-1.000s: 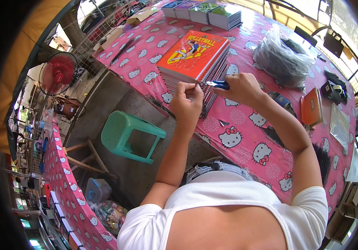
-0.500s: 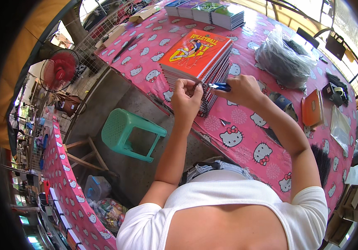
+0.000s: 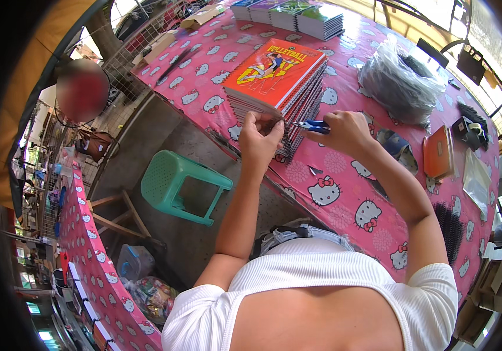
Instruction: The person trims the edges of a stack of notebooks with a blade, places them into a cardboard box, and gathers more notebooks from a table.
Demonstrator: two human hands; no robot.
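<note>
A stack of spiral-bound notebooks (image 3: pixel 274 71) with orange-red covers stands near the table's left edge, bindings alternating along its side. At its near corner my left hand (image 3: pixel 259 140) is closed, thumb and fingertips pinching the corner of a spiral notebook by the coil end; the exact grip is partly hidden. My right hand (image 3: pixel 349 133) is closed around blue-handled pliers (image 3: pixel 316 125). Their metal jaws point left, close to my left fingertips at the coil. A small dark pointed piece (image 3: pixel 315 171) lies on the pink tablecloth (image 3: pixel 344 213) below the pliers.
A clear plastic bag (image 3: pixel 400 82) with dark contents sits to the right, beyond an orange notebook (image 3: pixel 439 153). Black coils (image 3: pixel 449 231) lie by my right elbow. More notebooks (image 3: pixel 319 23) stand at the back. A green stool (image 3: pixel 183 187) is left of the table, beside a fan (image 3: pixel 82 93).
My right hand and the pliers have moved slightly right and down, the pliers now lying more level. My left hand stays at the stack's corner, nearly still.
</note>
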